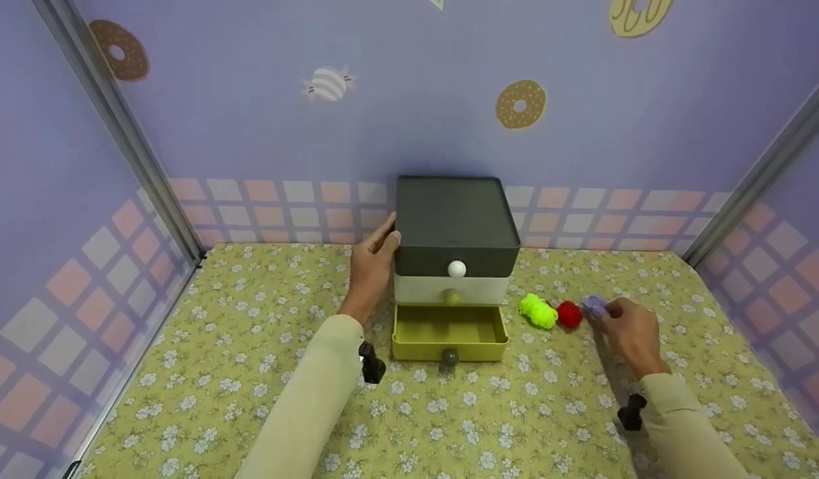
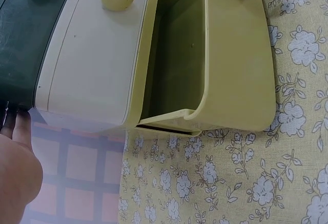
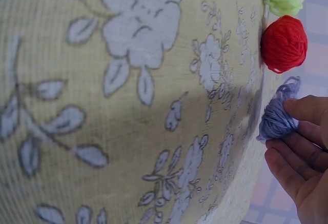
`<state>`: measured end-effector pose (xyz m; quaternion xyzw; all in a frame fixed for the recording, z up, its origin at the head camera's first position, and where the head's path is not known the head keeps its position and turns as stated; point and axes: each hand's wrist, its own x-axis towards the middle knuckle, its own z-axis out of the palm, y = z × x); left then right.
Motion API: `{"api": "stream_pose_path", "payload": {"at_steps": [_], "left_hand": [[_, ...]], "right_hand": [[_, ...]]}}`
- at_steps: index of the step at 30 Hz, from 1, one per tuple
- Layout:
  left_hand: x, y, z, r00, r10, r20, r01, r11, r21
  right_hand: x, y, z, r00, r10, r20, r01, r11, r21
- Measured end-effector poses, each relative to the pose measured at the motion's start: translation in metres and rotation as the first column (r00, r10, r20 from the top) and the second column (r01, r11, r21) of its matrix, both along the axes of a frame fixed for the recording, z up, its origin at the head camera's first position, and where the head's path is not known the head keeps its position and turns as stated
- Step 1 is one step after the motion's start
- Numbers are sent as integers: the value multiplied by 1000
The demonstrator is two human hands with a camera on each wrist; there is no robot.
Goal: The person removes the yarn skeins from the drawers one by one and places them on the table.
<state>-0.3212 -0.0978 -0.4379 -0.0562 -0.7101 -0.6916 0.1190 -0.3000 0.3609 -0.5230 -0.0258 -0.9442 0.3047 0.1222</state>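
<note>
A small chest of drawers [image 1: 457, 213] stands near the back wall, dark on top, white in the middle, olive below. Its bottom drawer [image 1: 416, 350] is pulled out and has nothing inside. Against the left side of the dark top tier rests my left hand [image 1: 370, 269], fingers extended along it; the left wrist view shows only part of this hand [image 2: 20, 165]. My right hand [image 1: 632, 330] pinches a lavender bundle of yarn [image 3: 279, 119] between thumb and fingers. Beside it are a red ball of yarn [image 1: 569, 315] and a neon yellow-green yarn bundle [image 1: 537, 311].
A yellow floral cloth [image 1: 249, 399] covers the table. Purple patterned walls [image 1: 409, 133] enclose the back and both sides, with metal posts [image 1: 126, 133] at the corners. Round knobs, such as the white knob [image 1: 456, 269], stick out from the drawer fronts.
</note>
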Motion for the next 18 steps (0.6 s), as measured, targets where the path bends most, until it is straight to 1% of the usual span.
{"api": "stream_pose_path", "payload": {"at_steps": [7,13,18], "left_hand": [[-1,0,0,1000,6,6,-6,1000,10],[-1,0,1,1000,-10,-2,10,1000,20],[0,0,0,1000,-8,4,8,1000,12]], "right_hand": [[1,2,-3,1000,9,20,-9,1000,-3],[1,1,-5,999,11,42,-11,1000,-19],[2,1,-9,999,17,34,-16,999,-34]]}}
